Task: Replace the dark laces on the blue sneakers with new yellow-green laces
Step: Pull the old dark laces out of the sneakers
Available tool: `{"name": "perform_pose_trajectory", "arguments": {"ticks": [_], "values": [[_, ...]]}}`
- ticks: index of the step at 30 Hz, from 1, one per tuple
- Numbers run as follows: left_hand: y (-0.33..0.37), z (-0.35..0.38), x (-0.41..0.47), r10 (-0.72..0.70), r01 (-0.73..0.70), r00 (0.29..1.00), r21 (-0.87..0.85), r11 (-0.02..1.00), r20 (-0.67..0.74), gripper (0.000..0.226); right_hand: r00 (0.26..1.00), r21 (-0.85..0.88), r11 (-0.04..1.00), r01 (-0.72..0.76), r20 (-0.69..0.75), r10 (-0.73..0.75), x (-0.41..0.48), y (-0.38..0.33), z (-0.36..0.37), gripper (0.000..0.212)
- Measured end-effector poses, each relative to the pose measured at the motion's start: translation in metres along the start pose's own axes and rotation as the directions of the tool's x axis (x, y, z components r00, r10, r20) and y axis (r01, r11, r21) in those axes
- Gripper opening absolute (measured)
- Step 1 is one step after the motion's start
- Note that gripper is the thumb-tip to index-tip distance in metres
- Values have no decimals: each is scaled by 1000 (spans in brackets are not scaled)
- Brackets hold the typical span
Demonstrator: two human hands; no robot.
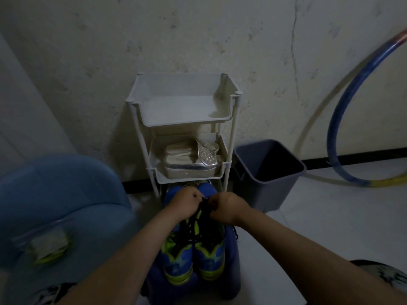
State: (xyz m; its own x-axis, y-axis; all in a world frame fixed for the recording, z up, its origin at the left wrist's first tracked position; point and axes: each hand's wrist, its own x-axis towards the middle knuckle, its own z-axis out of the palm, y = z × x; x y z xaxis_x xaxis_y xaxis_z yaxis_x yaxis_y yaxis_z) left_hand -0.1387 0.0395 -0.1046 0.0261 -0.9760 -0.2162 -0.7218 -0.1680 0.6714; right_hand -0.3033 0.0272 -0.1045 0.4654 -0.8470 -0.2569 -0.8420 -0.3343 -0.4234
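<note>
Two-handed: pinching laces [196,216] with left grip [187,200] and right grip [229,205] over sneakers [209,256]; loosen eyelet by eyelet, never yank.

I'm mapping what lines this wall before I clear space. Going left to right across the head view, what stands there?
Large blue plastic container → white three-tier plastic rack → dark grey square plastic bin → blue-and-yellow hoop leaning against the wall.
</note>
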Motion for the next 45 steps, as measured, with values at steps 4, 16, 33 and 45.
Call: {"name": "perform_pose_trajectory", "arguments": {"ticks": [4,16,33,45], "values": [[3,-1,0,-170,164,985,-204,965,-11,25,1000,24,1000,2,-16,-1,1,2,3,20],[15,-20,-11,177,-179,983,354,918,36,17,992,178,984,-1,-124,23,8,-4,0,21],[16,-27,-6,173,-174,985,149,973,20,35,993,221,975,25,-114,1,11,-11,-9,17],[21,-36,-9,102,-74,967,126,989,-235,20,998,161,986,-52,40,46,12,-9,-10,23]]}}
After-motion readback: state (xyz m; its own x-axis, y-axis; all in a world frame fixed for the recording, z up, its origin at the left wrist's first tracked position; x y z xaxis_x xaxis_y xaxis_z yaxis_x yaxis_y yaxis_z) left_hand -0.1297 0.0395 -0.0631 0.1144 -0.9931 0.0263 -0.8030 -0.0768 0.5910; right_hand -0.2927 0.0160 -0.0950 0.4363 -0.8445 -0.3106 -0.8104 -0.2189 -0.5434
